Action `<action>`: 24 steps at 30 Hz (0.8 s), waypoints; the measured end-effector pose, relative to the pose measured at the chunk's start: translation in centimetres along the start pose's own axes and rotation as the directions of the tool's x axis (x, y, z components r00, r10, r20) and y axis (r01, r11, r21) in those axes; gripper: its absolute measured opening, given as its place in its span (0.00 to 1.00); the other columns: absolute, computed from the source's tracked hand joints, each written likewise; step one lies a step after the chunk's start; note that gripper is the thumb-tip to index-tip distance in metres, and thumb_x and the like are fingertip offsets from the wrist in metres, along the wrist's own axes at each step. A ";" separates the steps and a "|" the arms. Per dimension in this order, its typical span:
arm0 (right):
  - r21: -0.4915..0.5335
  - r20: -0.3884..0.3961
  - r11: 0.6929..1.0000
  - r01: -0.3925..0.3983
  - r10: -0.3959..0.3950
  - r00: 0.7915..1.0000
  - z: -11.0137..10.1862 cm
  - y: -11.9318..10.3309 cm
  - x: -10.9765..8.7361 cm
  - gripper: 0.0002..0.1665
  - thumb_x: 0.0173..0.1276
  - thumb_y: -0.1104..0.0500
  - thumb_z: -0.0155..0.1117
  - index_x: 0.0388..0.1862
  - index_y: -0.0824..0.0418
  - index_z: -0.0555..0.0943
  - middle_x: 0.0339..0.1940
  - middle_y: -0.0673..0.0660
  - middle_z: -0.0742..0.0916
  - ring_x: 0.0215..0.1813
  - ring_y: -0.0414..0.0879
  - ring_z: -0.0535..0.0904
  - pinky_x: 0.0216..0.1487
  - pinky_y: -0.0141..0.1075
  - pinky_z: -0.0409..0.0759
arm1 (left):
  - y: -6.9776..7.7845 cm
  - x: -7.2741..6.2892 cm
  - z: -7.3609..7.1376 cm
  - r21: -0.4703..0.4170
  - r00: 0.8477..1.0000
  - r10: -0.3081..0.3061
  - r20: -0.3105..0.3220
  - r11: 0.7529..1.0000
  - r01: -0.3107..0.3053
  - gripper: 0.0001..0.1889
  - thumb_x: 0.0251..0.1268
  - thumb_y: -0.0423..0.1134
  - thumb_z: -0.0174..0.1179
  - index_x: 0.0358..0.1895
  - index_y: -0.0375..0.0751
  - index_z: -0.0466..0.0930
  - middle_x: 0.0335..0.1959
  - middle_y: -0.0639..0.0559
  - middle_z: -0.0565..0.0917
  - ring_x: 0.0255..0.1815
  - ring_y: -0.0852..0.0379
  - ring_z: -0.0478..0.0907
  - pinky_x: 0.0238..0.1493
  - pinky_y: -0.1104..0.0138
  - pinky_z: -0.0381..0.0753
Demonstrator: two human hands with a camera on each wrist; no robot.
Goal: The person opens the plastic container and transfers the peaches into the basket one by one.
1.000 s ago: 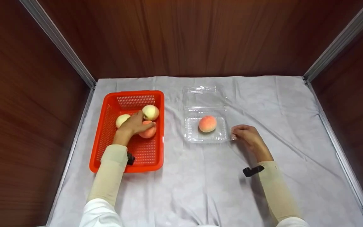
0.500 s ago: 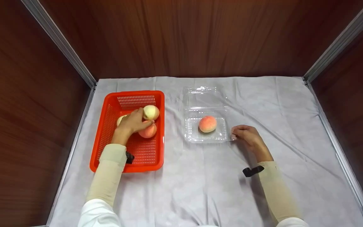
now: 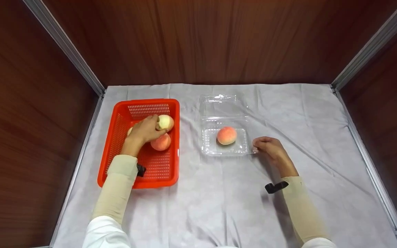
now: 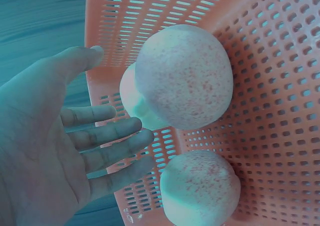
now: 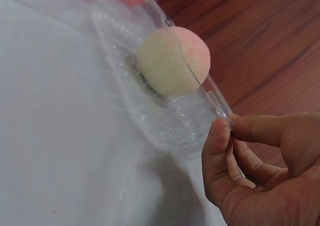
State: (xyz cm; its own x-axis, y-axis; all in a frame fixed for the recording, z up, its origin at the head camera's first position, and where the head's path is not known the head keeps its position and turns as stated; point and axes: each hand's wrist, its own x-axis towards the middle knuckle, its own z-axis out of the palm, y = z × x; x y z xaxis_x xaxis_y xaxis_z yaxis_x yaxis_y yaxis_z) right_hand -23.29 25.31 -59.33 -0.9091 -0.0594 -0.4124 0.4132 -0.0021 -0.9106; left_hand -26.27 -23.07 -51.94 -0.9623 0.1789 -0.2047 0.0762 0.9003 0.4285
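Over the red basket (image 3: pixel 175 162), my left hand (image 3: pixel 145 131) reaches in among the peaches with its fingers spread. Its thumb lies between a pale peach (image 3: pixel 166 123) and a pinkish peach (image 3: pixel 161 142); another peach (image 3: pixel 129 131) is mostly covered by the hand. In the left wrist view the left hand (image 4: pixel 45 136) is extended beside the peaches, holding none. My right hand (image 3: pixel 271 150) pinches the corner tab of a clear plastic clamshell box (image 3: pixel 206 148), whose lid lies folded back. Inside the box rests one peach (image 3: pixel 226 135). The right wrist view shows thumb and finger on the box's edge (image 5: pixel 220 108).
A light grey cloth (image 3: pixel 212 206) covers the table. Brown wood-grain panels (image 3: pixel 219 41) with metal edge strips (image 3: pixel 65 51) stand at the back and both sides. The basket is to the left of the box, with a strip of cloth between.
My left hand has shifted slightly away from me, its thumb moving off the pinkish peach, which is now more exposed. The right hand and the box stay in place.
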 end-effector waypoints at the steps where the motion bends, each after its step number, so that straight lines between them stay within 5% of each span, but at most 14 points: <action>1: -0.006 0.001 1.000 -0.004 0.004 1.000 0.0 0.0 0.0 0.05 0.73 0.70 0.63 0.44 0.69 0.85 0.27 0.47 0.86 0.32 0.37 0.83 0.38 0.28 0.84 | 0.1 0.0 -0.1 0.000 1.000 -0.001 0.001 1.000 0.001 0.30 0.71 0.56 0.65 0.64 0.37 0.74 0.54 0.41 0.81 0.53 0.41 0.79 0.59 0.45 0.80; 8: -0.059 -0.002 0.998 -0.003 0.003 1.000 -0.5 0.1 0.1 0.09 0.74 0.68 0.63 0.50 0.72 0.84 0.28 0.46 0.87 0.33 0.37 0.82 0.40 0.28 0.83 | 0.9 0.0 -0.5 0.017 1.000 0.018 -0.007 1.000 -0.018 0.34 0.72 0.57 0.65 0.69 0.35 0.72 0.58 0.39 0.81 0.54 0.38 0.79 0.61 0.43 0.80; 15: 0.007 -0.003 1.000 0.007 -0.007 1.000 -0.2 0.1 -0.1 0.04 0.73 0.69 0.65 0.41 0.66 0.86 0.27 0.47 0.87 0.32 0.37 0.83 0.39 0.28 0.84 | 2.1 0.2 -0.8 0.047 0.998 0.057 -0.016 0.997 -0.056 0.38 0.73 0.57 0.62 0.75 0.34 0.69 0.68 0.37 0.79 0.60 0.35 0.80 0.65 0.38 0.78; 24: 0.006 -0.004 1.000 0.004 -0.004 1.000 -0.3 0.1 -0.2 0.04 0.74 0.70 0.63 0.43 0.67 0.85 0.30 0.49 0.88 0.34 0.39 0.84 0.41 0.29 0.85 | 3.1 0.3 -1.0 0.064 0.996 0.084 -0.022 0.994 -0.083 0.36 0.74 0.56 0.61 0.75 0.36 0.69 0.71 0.37 0.77 0.62 0.36 0.80 0.68 0.38 0.77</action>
State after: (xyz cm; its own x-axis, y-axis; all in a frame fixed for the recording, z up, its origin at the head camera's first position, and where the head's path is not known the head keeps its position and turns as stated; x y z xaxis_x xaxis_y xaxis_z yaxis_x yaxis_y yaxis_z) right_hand -23.08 25.65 -59.33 -0.9111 -0.0554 -0.4085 0.4096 -0.0088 -0.9122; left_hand -26.57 -20.67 -49.80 -0.9580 0.2453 -0.1486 0.1721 0.9062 0.3863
